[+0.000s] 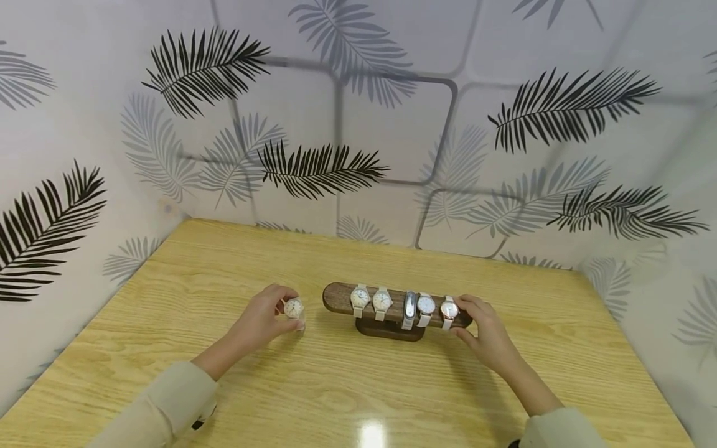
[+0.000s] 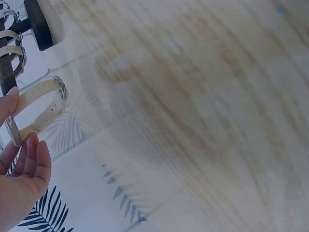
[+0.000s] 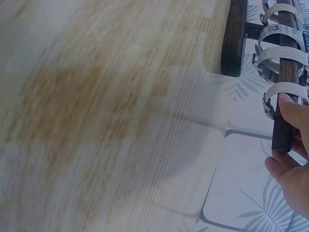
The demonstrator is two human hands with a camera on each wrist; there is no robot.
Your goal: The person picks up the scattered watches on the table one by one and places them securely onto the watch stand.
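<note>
In the head view, my left hand [image 1: 259, 320] pinches a wristwatch [image 1: 294, 307] by its case, to the left of the wooden watch stand [image 1: 338, 298]. Its cream strap [image 2: 38, 92] is buckled into a loop, seen in the left wrist view. My right hand [image 1: 488, 330] grips the right end of the stand's dark bar [image 3: 288, 72], with the thumb near the outermost white-strapped watch [image 1: 449, 308]. Also around the bar are two cream watches on the left, a slim silver-faced band [image 1: 409, 308] and another white-strapped watch [image 1: 426, 305].
The stand's dark base [image 1: 390, 330] rests on a light wood-grain table [image 1: 347, 392]. Behind and at both sides rise pale walls [image 1: 392, 137] with a feather-leaf pattern. A bright reflection lies near the table's front.
</note>
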